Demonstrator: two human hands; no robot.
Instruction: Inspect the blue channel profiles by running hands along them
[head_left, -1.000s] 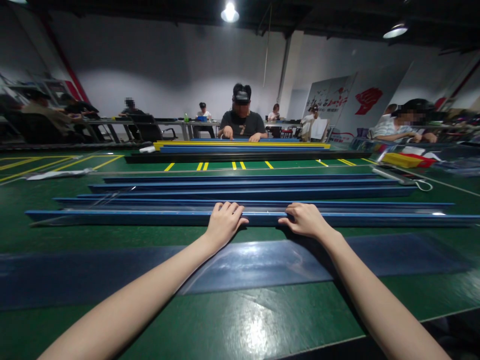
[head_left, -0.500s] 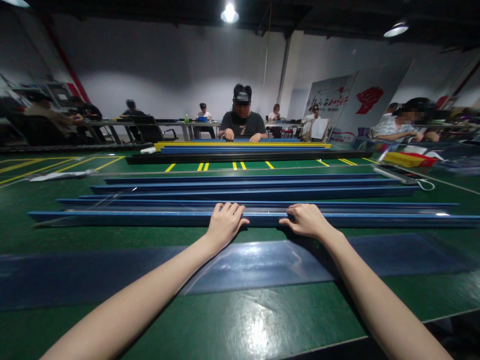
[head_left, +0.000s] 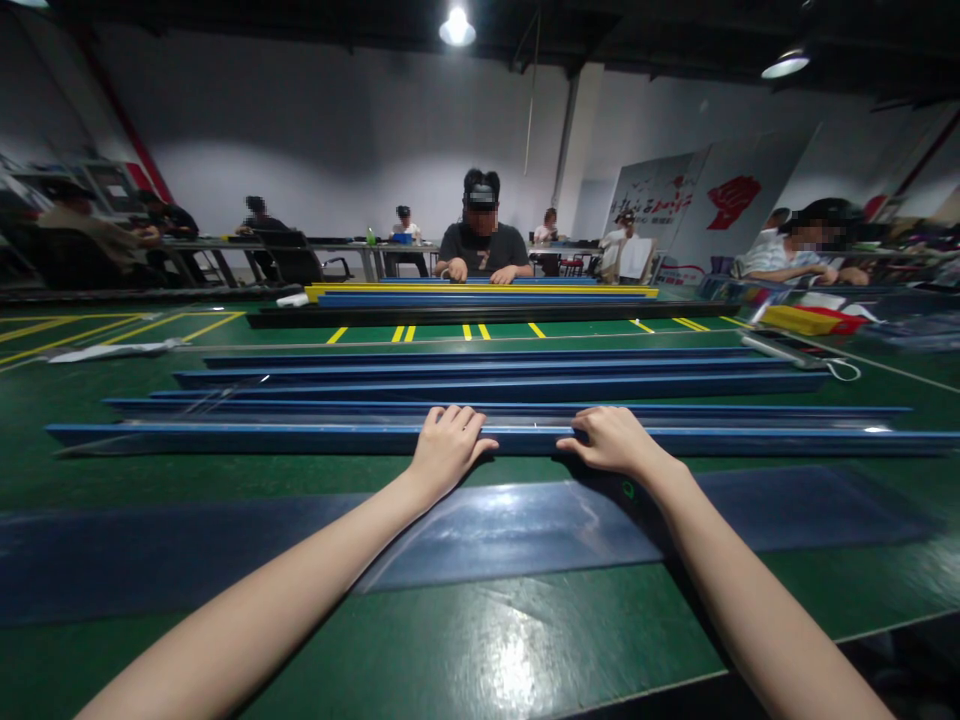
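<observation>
Two bare forearms reached from the bottom corners across a glossy green counter [head_left: 495,640]. Ahead of them a long blue channel [head_left: 262,438] lay crosswise, running nearly the full width of the view, its open side up. Both hands held its near wall around the middle. The left hand [head_left: 448,440] had its fingers draped over the top edge, with the thumb pointing inward along the near face. The right hand [head_left: 611,438] gripped the same wall with its fingers curled more tightly, its thumb pointing back toward the left one. A short stretch of blue wall showed between the two thumbs.

Nearer the wearer, a wide, clear plastic strip [head_left: 517,535] lay flat, parallel to the channel, with the forearms passing above it. Just beyond the held channel were more blue channels [head_left: 487,387], lying roughly parallel to it. Farther off, past short yellow lines [head_left: 409,333] on the green surface, came a black rail [head_left: 480,316] and a yellow rail [head_left: 480,290]. Behind these, a person in a dark shirt [head_left: 480,250] had both hands near the rails. To the right sat a yellow tray [head_left: 796,320], beside something red.
</observation>
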